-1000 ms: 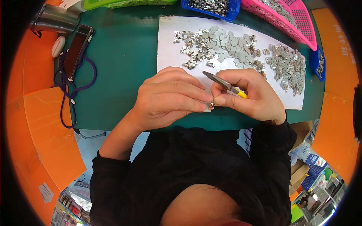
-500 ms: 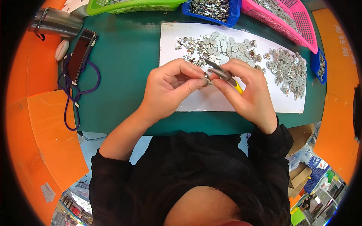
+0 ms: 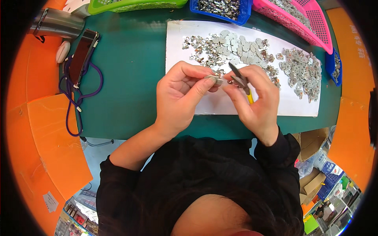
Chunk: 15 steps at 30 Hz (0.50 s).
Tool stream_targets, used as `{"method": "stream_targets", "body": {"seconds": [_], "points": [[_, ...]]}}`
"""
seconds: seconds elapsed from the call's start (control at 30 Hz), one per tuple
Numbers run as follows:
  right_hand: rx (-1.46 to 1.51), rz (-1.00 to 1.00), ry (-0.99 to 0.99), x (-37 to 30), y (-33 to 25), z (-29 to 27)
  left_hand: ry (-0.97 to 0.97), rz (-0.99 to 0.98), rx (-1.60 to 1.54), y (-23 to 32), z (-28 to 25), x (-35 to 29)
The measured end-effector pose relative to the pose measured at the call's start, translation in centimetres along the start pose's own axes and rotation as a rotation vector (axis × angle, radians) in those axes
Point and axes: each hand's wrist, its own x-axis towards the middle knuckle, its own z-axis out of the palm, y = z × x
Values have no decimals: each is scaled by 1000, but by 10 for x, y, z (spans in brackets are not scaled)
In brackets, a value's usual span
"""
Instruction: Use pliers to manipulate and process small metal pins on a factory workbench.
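Observation:
My left hand [image 3: 181,92] pinches a small flat metal plate [image 3: 215,80] between thumb and fingers over the white board [image 3: 212,106]. Close by on its right, my right hand [image 3: 258,100] is closed round a pair of pliers [image 3: 241,80] with a yellow handle, the dark jaws spread apart. A tiny shiny metal piece shows by my right fingertips; whether they grip it I cannot tell. Beyond both hands lie loose grey flat plates [image 3: 246,50] and small shiny metal fittings [image 3: 201,46]. Farther right is a heap of metal pieces [image 3: 301,72].
Along the back stand a green basket [image 3: 136,6], a blue tray [image 3: 245,13] of small parts and a pink basket [image 3: 319,31]. A small blue tray [image 3: 335,78] sits at the right edge. On the left are a phone [image 3: 82,59] with a purple cord and a steel cup [image 3: 59,23].
The pliers have turned more upright and their jaws have spread. My right hand has drawn slightly away from the left; more of the plate in my left fingers now shows.

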Motion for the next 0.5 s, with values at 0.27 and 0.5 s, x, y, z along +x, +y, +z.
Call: {"method": "stream_targets", "body": {"seconds": [0.27, 0.5], "points": [[-512, -316, 48, -2, -5, -17, -63, 184, -18, -2, -8, -6], [-623, -351, 30, -4, -10, -23, -65, 212, -56, -2, -9, -10]]}}
